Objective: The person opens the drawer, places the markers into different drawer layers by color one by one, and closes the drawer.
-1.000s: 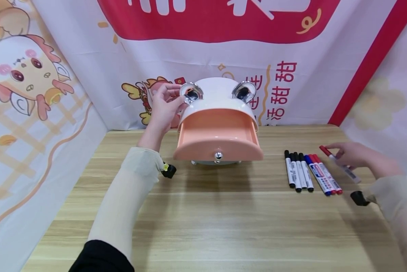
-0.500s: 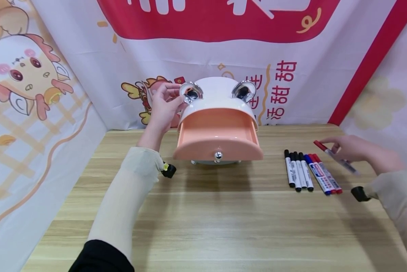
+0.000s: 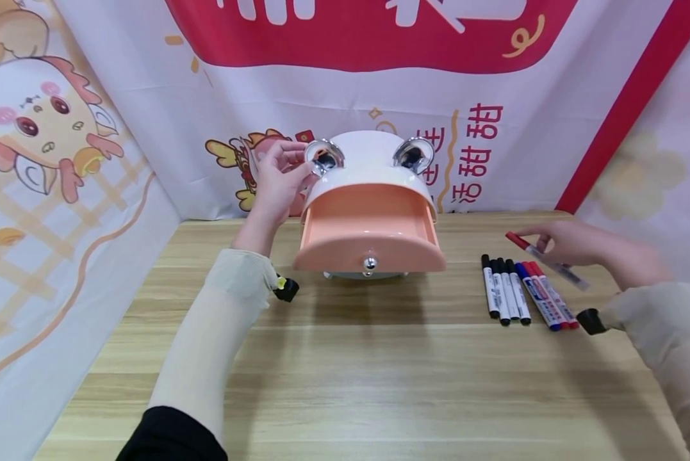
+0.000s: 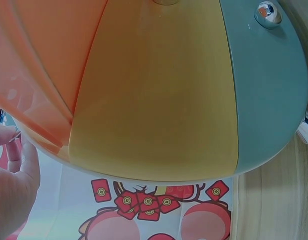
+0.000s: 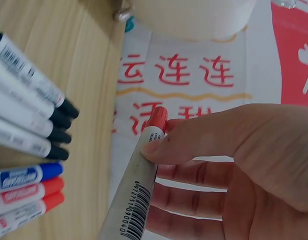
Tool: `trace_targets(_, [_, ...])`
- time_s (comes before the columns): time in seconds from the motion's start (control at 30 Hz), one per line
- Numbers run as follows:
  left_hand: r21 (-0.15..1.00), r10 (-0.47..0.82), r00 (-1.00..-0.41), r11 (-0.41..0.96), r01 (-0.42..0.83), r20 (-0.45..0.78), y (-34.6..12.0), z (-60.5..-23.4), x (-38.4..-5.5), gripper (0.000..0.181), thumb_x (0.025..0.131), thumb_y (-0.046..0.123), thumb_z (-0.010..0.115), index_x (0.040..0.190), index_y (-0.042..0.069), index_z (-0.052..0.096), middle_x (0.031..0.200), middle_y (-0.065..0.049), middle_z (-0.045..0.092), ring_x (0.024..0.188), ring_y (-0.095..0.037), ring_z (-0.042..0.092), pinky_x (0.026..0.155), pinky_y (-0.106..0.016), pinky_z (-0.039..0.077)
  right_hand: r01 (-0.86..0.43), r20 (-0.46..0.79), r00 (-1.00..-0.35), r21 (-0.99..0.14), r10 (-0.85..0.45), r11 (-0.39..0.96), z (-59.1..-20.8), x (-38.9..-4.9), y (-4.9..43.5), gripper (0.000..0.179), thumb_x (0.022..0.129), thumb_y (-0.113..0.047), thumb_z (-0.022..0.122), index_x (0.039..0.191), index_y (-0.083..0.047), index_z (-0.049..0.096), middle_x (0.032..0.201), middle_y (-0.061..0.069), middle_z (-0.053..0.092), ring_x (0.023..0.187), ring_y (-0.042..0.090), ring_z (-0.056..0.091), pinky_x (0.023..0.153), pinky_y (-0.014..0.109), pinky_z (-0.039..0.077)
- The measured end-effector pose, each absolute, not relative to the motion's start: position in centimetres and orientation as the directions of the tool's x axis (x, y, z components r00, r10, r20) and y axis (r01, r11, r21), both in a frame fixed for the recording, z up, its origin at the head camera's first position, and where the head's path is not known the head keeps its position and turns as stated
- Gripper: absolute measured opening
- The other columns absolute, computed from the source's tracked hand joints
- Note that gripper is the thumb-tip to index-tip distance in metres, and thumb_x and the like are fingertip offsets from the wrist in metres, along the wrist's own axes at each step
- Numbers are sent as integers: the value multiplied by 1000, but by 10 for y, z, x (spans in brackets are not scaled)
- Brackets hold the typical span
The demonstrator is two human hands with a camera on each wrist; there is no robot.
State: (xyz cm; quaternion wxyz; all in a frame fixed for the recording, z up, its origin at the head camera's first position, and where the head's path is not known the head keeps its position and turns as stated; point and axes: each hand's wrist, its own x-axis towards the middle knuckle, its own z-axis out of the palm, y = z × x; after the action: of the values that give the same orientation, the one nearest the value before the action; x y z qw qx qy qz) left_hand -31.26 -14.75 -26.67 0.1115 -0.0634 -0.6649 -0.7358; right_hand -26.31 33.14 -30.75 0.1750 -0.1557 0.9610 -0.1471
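Observation:
A white cabinet (image 3: 363,157) with two silver eyes stands at the back of the table, its peach top drawer (image 3: 370,253) pulled out. My left hand (image 3: 280,182) pinches the rim of the left silver eye (image 3: 324,157) between thumb and fingers. Yellow and teal drawer fronts (image 4: 154,95) below the peach one show in the left wrist view. Out to the right, my right hand (image 3: 578,243) holds a red-capped white marker (image 5: 133,195) between thumb and fingers, raised above the table. In the right wrist view the thumb lies just below the red cap (image 5: 158,118).
Several black-capped markers (image 3: 507,291) lie side by side on the wooden table (image 3: 345,384), right of the cabinet. Next to them are one blue-capped marker (image 3: 537,298) and two red-capped ones (image 3: 558,301). A printed cloth (image 3: 252,96) hangs behind the table.
My right hand has moved left and a little toward the back, carrying the red-capped marker over beside the row of markers. The left hand stays on the silver eye.

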Motion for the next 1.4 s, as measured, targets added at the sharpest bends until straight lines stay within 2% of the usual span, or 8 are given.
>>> trace_targets(0.17, [965,-81,-967,-86,247,241,-147,-267,-312,30,96,-8,65,121,10,62,115,-9,60,106,-23,62,85,-31,61,-273,-261,-895,-324,-363,906,-299,-262,318,62,86,3,71,145,2,52,98,9,64,75,20,59,63,36,58])
trace_targets(0.43, [965,-76,-968,-88,247,240,-147,-267,-312,30,96,-8,65,120,10,62,114,-9,60,105,-23,63,84,-30,62,-296,-256,-886,-328,-386,897,-283,-259,301,63,87,1,75,146,-1,53,102,11,63,74,20,58,63,35,58])
trace_targets(0.73, [968,-82,-970,-85,235,228,-148,-266,-313,30,96,-7,66,119,11,62,115,-8,60,107,-21,59,86,-30,61,-326,-236,-883,-317,-406,891,-271,-259,285,62,88,2,72,147,-8,55,109,13,63,89,25,57,65,36,59])
trace_targets(0.9, [968,-79,-971,-89,233,226,-147,-266,-313,30,95,-7,66,119,11,62,115,-8,60,108,-21,59,86,-31,61,-338,-212,-887,-308,-411,889,-264,-258,279,65,86,-1,76,147,-9,55,114,14,64,94,27,61,69,40,62])
trace_targets(1.17, [970,-81,-972,-80,229,222,-146,-268,-314,31,95,-6,67,120,12,62,116,-8,60,109,-22,59,86,-31,61,-356,-184,-890,-295,-418,887,-246,-251,272,64,87,0,75,147,-9,55,114,15,65,91,27,65,63,38,62])
trace_targets(1.4, [971,-74,-971,-62,230,226,-147,-268,-315,30,97,-3,66,121,12,61,117,-8,59,112,-23,59,88,-31,60,-412,-152,-877,-252,-456,876,-226,-246,262,65,86,1,77,147,-7,55,114,15,66,93,26,66,66,40,63])
